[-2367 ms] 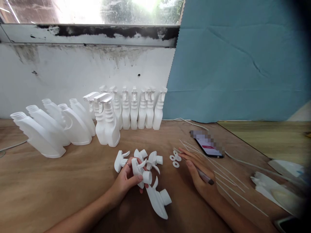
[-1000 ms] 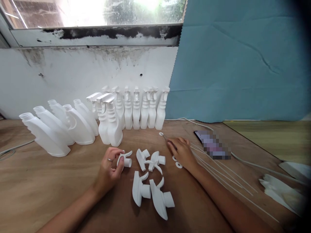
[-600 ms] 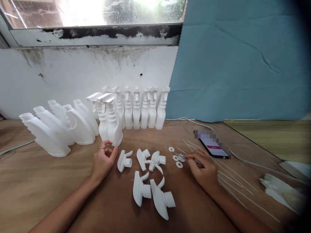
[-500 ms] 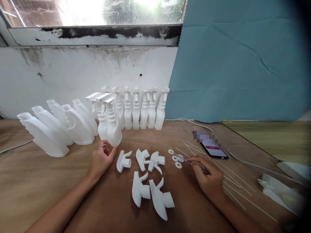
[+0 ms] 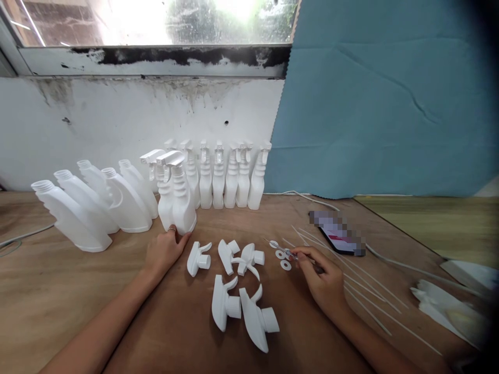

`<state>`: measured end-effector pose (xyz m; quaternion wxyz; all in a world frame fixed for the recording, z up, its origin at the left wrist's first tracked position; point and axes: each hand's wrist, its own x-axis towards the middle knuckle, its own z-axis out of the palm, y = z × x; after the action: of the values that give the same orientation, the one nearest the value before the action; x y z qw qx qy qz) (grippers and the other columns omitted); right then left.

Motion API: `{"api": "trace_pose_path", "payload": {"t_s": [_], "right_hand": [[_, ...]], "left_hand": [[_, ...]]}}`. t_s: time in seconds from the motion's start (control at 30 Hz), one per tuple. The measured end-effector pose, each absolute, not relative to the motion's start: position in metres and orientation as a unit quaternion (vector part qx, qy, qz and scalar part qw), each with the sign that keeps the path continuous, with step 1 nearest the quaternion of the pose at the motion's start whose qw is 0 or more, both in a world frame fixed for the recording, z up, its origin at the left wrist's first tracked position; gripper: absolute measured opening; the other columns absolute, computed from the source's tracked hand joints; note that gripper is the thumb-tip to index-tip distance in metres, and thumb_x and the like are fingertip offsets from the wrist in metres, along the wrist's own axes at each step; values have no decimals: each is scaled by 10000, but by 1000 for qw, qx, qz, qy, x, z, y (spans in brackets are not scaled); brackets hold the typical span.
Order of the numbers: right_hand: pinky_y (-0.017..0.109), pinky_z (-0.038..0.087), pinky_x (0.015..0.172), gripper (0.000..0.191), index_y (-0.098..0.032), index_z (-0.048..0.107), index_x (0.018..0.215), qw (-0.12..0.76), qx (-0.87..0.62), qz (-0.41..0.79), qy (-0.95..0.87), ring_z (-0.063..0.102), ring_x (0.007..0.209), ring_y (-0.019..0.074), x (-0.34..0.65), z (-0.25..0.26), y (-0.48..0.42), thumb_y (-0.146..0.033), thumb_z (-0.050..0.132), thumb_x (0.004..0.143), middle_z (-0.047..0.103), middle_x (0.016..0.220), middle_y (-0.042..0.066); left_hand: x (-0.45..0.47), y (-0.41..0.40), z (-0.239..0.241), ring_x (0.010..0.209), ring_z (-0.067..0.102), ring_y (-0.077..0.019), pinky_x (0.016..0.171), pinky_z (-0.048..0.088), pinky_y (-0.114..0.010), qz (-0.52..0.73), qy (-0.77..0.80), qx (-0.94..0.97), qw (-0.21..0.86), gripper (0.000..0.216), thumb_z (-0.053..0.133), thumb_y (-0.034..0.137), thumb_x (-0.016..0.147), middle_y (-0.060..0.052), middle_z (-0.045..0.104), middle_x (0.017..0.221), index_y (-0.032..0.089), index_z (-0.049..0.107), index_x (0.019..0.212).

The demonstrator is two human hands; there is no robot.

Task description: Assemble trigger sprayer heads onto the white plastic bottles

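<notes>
My right hand (image 5: 317, 272) grips slim metal tweezers (image 5: 284, 249) between thumb and fingers. Their tip points left, over a small cluster of flat white washers (image 5: 286, 265); whether it touches one I cannot tell. My left hand (image 5: 166, 252) rests on the table with thumb and fingers apart, against or just beside the base of a white spray bottle (image 5: 182, 208). It holds nothing, and its far fingertips are partly hidden. Between my hands lie several loose white trigger spray heads (image 5: 255, 317), on their sides, in two rough rows.
Several uncapped white bottles (image 5: 80, 218) stand at the left. Along the wall is a row of bottles with spray heads (image 5: 218, 176). Thin white tubes (image 5: 374, 283) lie right of my right hand, near a phone (image 5: 339, 234), a cable (image 5: 413, 267) and a plastic bag (image 5: 440, 306).
My right hand has moved slightly left with the tweezers, whose tip now reaches past the washers. My left hand has shifted a little, its fingers less curled at the bottle's base.
</notes>
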<state>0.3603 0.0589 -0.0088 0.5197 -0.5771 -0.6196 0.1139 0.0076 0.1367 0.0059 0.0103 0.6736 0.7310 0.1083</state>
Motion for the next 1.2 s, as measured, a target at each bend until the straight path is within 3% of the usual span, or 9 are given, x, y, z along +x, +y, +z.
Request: {"api": "trace_pose_path", "payload": {"t_s": [0.13, 0.33, 0.67, 0.8, 0.87, 0.93, 1.07, 1.2], "right_hand": [[266, 475, 602, 205, -198, 671, 834, 516, -581, 119, -618, 627, 636, 175, 359, -8, 59, -337, 526, 877, 684, 741, 23], [243, 485, 589, 191, -206, 663, 845, 522, -580, 145, -609, 628, 622, 162, 357, -5, 59, -340, 530, 876, 665, 692, 5], [262, 501, 633, 219, -217, 648, 944, 523, -579, 171, -601, 630, 641, 169, 357, -8, 64, -387, 516, 901, 666, 699, 6], [338, 501, 855, 308, -243, 620, 1153, 524, -566, 202, -604, 671, 867, 202, 360, -13, 68, -398, 464, 937, 715, 969, 43], [369, 463, 949, 317, -262, 617, 1182, 521, -561, 207, -609, 639, 1028, 218, 361, -14, 70, -398, 461, 941, 676, 1147, 52], [380, 443, 979, 308, -270, 632, 1171, 513, -554, 190, -627, 598, 1103, 223, 361, -13, 71, -386, 463, 942, 651, 1189, 51], [366, 471, 935, 297, -271, 672, 1130, 500, -533, 158, -664, 569, 1105, 219, 362, -10, 72, -355, 457, 944, 598, 1169, 63], [323, 535, 774, 288, -269, 687, 1125, 507, -535, 169, -654, 619, 881, 172, 361, -10, 72, -335, 480, 935, 523, 1173, 79]], "left_hand": [[7, 135, 4, 765, 682, -312, 550, 382, -309, 113, 724, 681, 4, 504, 332, 607, 884, -95, 705, 783, 171, 567, 974], [7, 128, 5, 711, 672, -269, 556, 358, -291, 124, 692, 711, -14, 477, 337, 535, 918, -56, 690, 738, 186, 506, 1196], [9, 122, 2, 743, 654, -215, 583, 382, -279, 151, 630, 761, -45, 360, 305, 429, 965, -60, 640, 1007, 222, 532, 1153], [12, 122, 0, 742, 652, -197, 576, 393, -275, 156, 614, 773, -47, 341, 322, 421, 965, -54, 620, 1110, 232, 516, 1172], [13, 122, 0, 724, 649, -193, 578, 403, -279, 162, 612, 773, -43, 364, 353, 447, 952, -55, 622, 1133, 229, 486, 1212], [13, 121, 0, 689, 643, -183, 580, 408, -282, 171, 613, 770, -34, 385, 364, 465, 945, -53, 631, 1135, 225, 467, 1229], [13, 119, 3, 706, 651, -187, 611, 419, -283, 177, 614, 769, -15, 374, 347, 455, 951, -50, 650, 1128, 220, 466, 1217], [13, 118, 4, 720, 660, -189, 620, 422, -283, 174, 613, 771, 6, 363, 340, 448, 953, -43, 659, 1135, 224, 472, 1206]]}}
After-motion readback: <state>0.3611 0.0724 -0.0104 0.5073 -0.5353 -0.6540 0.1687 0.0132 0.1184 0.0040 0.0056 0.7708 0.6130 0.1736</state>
